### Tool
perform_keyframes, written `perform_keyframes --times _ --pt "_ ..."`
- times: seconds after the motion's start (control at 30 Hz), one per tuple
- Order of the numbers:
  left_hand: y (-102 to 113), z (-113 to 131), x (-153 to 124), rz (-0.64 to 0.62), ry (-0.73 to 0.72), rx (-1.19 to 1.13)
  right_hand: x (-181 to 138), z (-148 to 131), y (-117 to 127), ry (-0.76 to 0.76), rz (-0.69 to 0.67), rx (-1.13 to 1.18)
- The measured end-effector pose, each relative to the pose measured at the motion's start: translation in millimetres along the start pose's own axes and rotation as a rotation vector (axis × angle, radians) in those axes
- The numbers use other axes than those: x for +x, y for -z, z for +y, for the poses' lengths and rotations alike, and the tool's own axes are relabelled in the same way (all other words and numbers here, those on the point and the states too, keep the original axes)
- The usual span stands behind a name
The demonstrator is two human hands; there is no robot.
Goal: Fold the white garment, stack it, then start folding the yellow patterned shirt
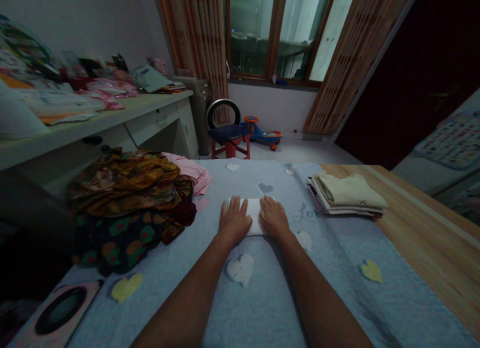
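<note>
A small folded white cloth [255, 213] lies on the blue heart blanket [262, 298]. The left hand [234, 219] and the right hand [274, 217] lie flat on the cloth, side by side, fingers stretched out and gripping nothing. Left of the cloth is a messy pile of bright clothes [131, 203]. Right of the cloth is a neat stack of folded clothes [348, 194].

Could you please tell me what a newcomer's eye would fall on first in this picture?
The left hand and the right hand lie flat, side by side, on a small folded white cloth in the middle of the heart-print blanket. A loose heap of patterned clothes sits to the left, and a neat stack of folded garments to the right.
</note>
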State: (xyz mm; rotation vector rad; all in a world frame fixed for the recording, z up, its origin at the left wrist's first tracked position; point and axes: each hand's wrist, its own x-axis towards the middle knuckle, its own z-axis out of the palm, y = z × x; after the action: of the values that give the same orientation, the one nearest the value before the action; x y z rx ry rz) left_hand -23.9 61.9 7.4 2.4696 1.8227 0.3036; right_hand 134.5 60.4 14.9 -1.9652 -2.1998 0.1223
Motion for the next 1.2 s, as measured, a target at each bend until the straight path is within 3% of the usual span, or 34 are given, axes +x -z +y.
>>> perform_keyframes --times 0.2,0.5,0.93,1.2 --pt "1 2 4 0.045 -0.15 -0.068 -1 -8 3 0.068 0.168 0.056" --pt "-8 -6 3 -0.029 -0.077 -0.056 -2 -4 -7 0.173 -0.031 0.019" --pt "-3 -7 -1 -0.043 0.032 -0.123 4 2 -4 0.015 -0.116 0.001" --pt "-3 -11 -2 -0.064 0.031 -0.161 2 8 -3 -0.123 -0.089 0.033"
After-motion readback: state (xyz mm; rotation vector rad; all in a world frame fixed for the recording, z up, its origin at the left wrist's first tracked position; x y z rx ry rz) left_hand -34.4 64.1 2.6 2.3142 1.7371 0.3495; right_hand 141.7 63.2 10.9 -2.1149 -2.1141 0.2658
